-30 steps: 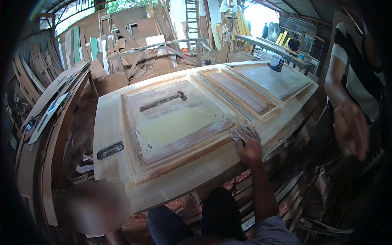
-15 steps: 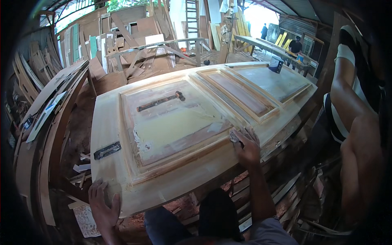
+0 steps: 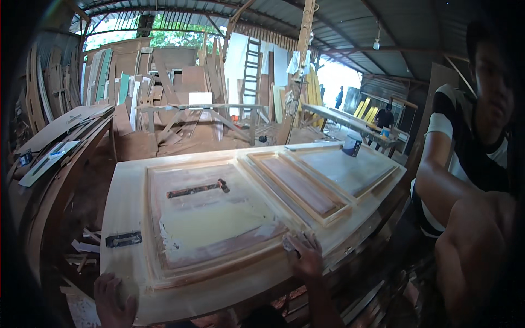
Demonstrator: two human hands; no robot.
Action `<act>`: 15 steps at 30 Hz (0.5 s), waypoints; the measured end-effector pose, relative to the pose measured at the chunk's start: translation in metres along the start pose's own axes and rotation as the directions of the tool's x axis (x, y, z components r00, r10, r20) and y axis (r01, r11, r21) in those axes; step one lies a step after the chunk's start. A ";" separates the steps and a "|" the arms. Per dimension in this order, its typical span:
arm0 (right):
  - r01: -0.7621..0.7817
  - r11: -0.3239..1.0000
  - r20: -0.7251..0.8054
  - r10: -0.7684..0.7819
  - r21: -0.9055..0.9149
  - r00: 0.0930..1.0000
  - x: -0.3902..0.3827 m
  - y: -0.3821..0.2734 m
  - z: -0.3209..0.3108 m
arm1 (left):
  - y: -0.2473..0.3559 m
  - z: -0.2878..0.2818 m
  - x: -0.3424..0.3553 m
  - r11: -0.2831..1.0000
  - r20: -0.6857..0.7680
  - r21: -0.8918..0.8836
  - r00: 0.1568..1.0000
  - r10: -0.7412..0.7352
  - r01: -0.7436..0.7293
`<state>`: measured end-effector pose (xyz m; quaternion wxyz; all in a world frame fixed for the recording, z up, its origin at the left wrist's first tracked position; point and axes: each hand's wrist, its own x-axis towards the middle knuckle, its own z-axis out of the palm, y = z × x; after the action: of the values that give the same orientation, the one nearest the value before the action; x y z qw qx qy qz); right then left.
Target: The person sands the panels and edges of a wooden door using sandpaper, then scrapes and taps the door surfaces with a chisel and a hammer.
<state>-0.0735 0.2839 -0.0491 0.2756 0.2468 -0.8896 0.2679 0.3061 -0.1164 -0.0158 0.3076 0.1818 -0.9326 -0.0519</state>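
A pale wooden panelled door (image 3: 123,191) lies flat before me. My right hand (image 3: 305,256) is closed on a small folded grey piece of sandpaper (image 3: 288,244) and presses it on the frame moulding near the door's front edge. Its exact shape is partly hidden by the fingers. My left hand (image 3: 115,300) rests at the near left corner of the door, fingers apart, holding nothing. On the large left panel, which has a pale yellow patch (image 3: 216,218), lies a hammer (image 3: 197,189). A flat black piece with a slot (image 3: 123,239) sits on the left rail.
A dark tin (image 3: 351,146) stands at the door's far right. Close on the right sits another person (image 3: 465,180), arm across a knee. Boards cover a bench (image 3: 71,147) at left. Behind are a trestle (image 3: 202,106), a ladder (image 3: 251,68), leaning planks and a distant worker (image 3: 384,116).
My view has tilted upward, so the door and both hands appear lower and more of the roof shows. Both hands stay at about the same places on the door.
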 end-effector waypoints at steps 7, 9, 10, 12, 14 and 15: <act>0.139 0.987 0.056 -0.135 -0.080 0.989 0.008 0.019 0.002 | -0.008 0.018 0.004 0.999 0.009 -0.031 1.000 -0.009 0.009; 0.071 0.992 0.049 -0.066 -0.104 0.997 0.025 0.024 -0.005 | -0.009 0.026 0.005 0.998 -0.019 -0.064 1.000 -0.011 0.010; 0.077 0.990 0.008 -0.077 -0.122 0.997 0.031 0.034 -0.005 | -0.007 0.029 0.007 0.997 -0.032 -0.075 0.999 -0.023 0.020; -0.022 0.988 0.035 0.028 -0.151 0.999 0.037 0.026 -0.006 | -0.004 0.026 0.009 0.997 -0.015 -0.076 0.999 -0.034 0.032; 0.018 0.989 0.069 -0.008 -0.148 0.998 0.039 0.014 -0.005 | 0.003 0.025 0.017 0.989 0.013 -0.094 0.993 -0.114 0.115; 0.054 0.990 0.139 -0.072 0.134 0.988 0.027 0.035 0.014 | 0.007 0.030 0.021 0.987 0.021 -0.109 0.993 -0.118 0.119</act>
<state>-0.1186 0.2936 -0.0539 0.2025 0.3108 -0.8796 0.2977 0.2707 -0.1175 -0.0269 0.3066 0.2193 -0.9181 -0.1227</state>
